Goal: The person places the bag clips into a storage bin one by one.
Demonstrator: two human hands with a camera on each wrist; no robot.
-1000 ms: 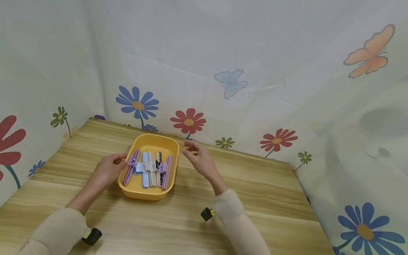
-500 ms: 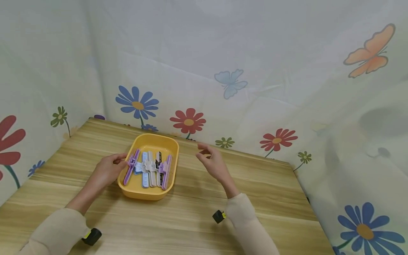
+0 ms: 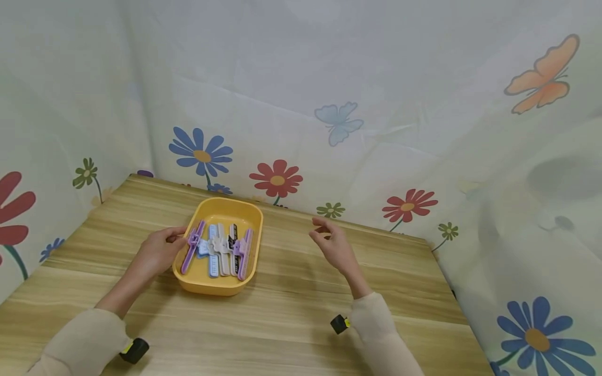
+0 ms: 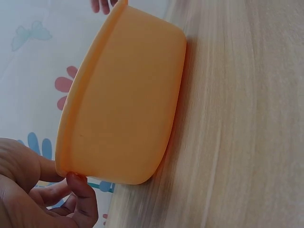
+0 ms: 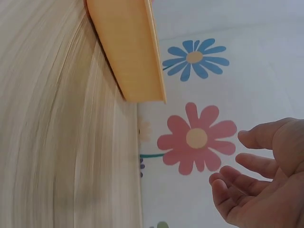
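Note:
A yellow plastic tub point(image 3: 209, 289) rests on the wooden table at the left in the head view. Inside lie several long bag clips: a purple one point(image 3: 190, 253) along the left wall, then a blue one point(image 3: 213, 267), a whitish one point(image 3: 223, 263), a black-and-white one point(image 3: 236, 263) and a light purple one point(image 3: 243, 261) side by side. My left hand point(image 3: 160, 253) pinches the tub's left rim between thumb and fingers, plain in the left wrist view point(image 4: 57, 192). Apart from the tub, to its right, my right hand point(image 3: 336, 249) hovers above the table with loosely bent fingers, holding nothing.
The wood-grain table point(image 3: 301, 308) runs back to a white cloth wall point(image 3: 263, 94) printed with flowers and butterflies. A black wrist camera point(image 3: 134, 350) sits by the left sleeve, another black camera point(image 3: 338, 324) by the right sleeve.
My right hand has moved rightward, away from the tub. The left hand stays at the rim, and the tub and clips look unmoved.

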